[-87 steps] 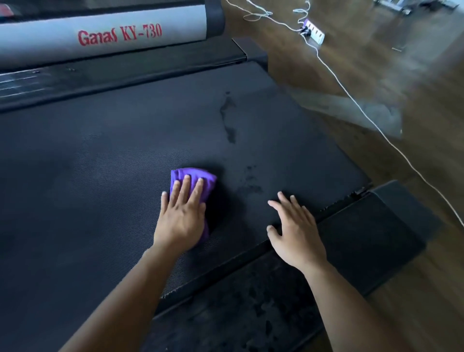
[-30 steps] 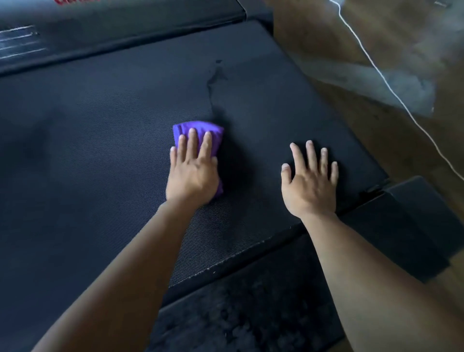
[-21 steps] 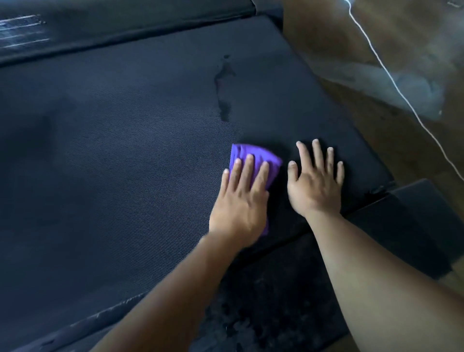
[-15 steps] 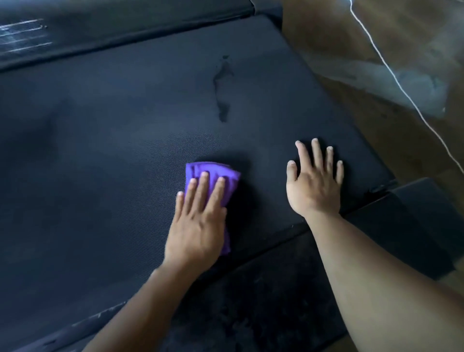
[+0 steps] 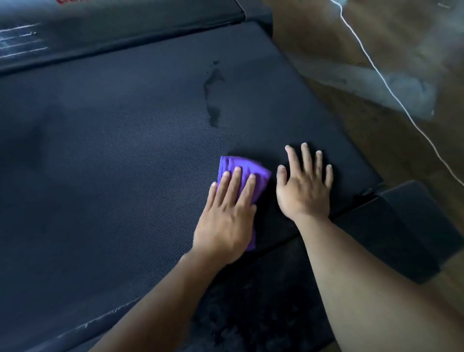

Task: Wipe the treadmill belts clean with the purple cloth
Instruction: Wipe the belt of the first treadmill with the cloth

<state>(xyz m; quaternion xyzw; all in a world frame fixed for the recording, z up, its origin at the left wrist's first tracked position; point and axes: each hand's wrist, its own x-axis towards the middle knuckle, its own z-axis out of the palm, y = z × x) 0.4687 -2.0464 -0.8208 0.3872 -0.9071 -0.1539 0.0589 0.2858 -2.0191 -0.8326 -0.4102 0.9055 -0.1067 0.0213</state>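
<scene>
There are two hands, a left hand [image 5: 223, 221] and a right hand [image 5: 305, 191], one purple cloth [image 5: 253, 173], one treadmill belt [image 5: 113, 150], one dark wet streak [image 5: 213, 113] on it, one black end cover [image 5: 414, 226] and one white cable [image 5: 384, 81] on the floor [image 5: 326, 45].

no text can be read here. only the lower tips of some red lettering [image 5: 72, 1] show on the treadmill [image 5: 130, 15], cut off by the top edge.

A gym room: treadmill belt [image 5: 125, 150], wooden floor [image 5: 376, 30], trailing cable [image 5: 391, 90].
</scene>
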